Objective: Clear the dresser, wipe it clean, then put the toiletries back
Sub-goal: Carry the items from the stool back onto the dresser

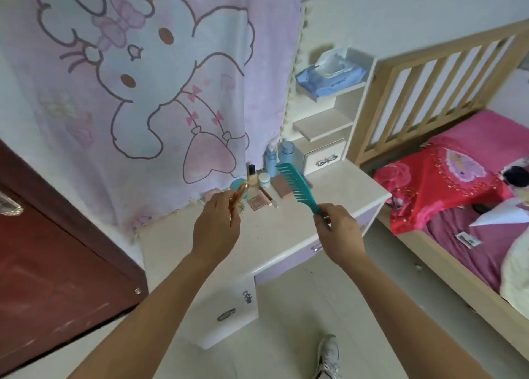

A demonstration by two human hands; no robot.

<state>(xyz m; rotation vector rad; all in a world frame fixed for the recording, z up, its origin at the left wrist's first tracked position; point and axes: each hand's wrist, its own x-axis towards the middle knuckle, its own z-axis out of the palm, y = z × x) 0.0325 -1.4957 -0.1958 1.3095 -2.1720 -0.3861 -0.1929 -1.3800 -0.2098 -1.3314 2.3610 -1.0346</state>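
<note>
My left hand [215, 224] is closed around a slim gold-coloured item [240, 195], held above the cream dresser top [274, 235]. A teal wide-tooth comb [294, 185] sticks up from my right hand [337, 229], which grips its handle over the dresser's right half. At the back of the dresser stand two blue bottles [279, 155], a black-capped bottle of beige liquid [252, 178], a small white jar [264, 180], a round teal container [237, 184], a pink compact [257, 201] and a pink-brown box [282, 189].
A pink cartoon cloth [143, 92] hangs over the wall behind the dresser. White shelves [323, 126] on the right hold a blue wipes pack [329, 78]. A wooden bed [458, 164] with red and pink bedding stands to the right, a dark red door [57, 249] to the left.
</note>
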